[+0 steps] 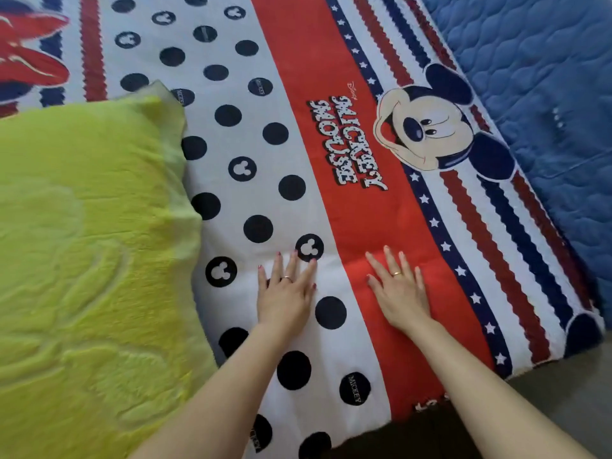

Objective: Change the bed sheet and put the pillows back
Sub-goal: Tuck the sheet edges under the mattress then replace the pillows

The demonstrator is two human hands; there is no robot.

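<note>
Both arms reach forward, left hand (286,294) and right hand (399,293) flat, fingers straight (slightly spread).

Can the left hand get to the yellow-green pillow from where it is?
Probably yes. The left hand lies flat on the Mickey Mouse sheet, and the yellow-green pillow sits just to its left. Only bare sheet lies between them; nothing blocks the way.

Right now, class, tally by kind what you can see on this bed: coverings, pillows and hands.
Printed red, white and navy cartoon bed sheet: 1
Blue quilted mattress cover: 1
Yellow-green textured pillow: 1
Hands pressed flat on the sheet, left hand and right hand: 2
Total: 5
</note>
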